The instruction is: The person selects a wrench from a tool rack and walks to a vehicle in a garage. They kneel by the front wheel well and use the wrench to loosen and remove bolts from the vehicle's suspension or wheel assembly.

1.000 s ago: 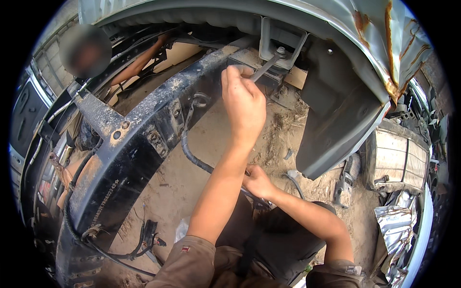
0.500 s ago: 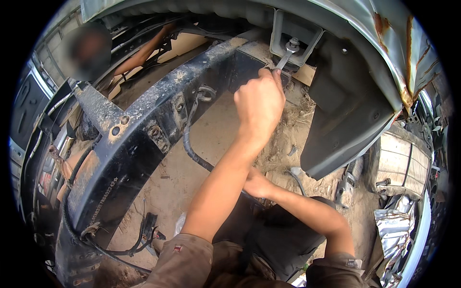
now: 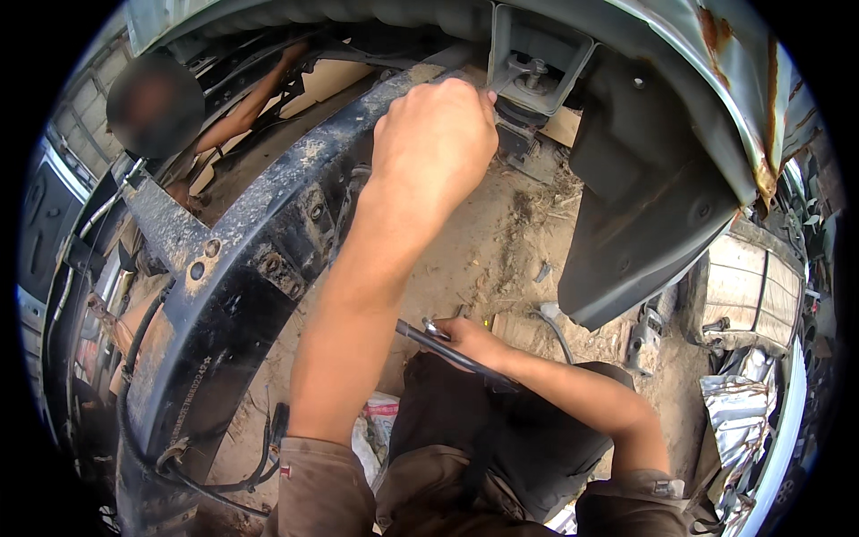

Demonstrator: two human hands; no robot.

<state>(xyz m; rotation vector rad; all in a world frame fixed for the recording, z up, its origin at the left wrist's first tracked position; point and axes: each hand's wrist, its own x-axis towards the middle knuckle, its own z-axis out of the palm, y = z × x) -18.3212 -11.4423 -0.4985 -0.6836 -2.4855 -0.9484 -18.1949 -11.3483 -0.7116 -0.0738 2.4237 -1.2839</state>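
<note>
My left hand (image 3: pixel 436 134) is raised with its fingers closed around a slim metal wrench (image 3: pixel 503 79). The wrench's head sits at a bolt (image 3: pixel 534 72) on a grey body-mount bracket (image 3: pixel 546 40) under the vehicle body. My right hand (image 3: pixel 474 340) is low, above my lap, gripping a long dark metal bar (image 3: pixel 447 351) that points left. My dark trousers (image 3: pixel 501 438) fill the bottom of the view.
A black, dusty chassis rail (image 3: pixel 242 295) with hanging cables runs diagonally on the left. A black mud flap (image 3: pixel 644 206) hangs at right under a rusty body panel (image 3: pixel 743 54). Another person (image 3: pixel 250 103) works at upper left. Metal parts (image 3: pixel 747 295) lie on sandy ground (image 3: pixel 488 242).
My left hand has climbed up and to the right with the wrench until it reached the mount bolt. The view has drawn closer. My right hand stays low by my lap.
</note>
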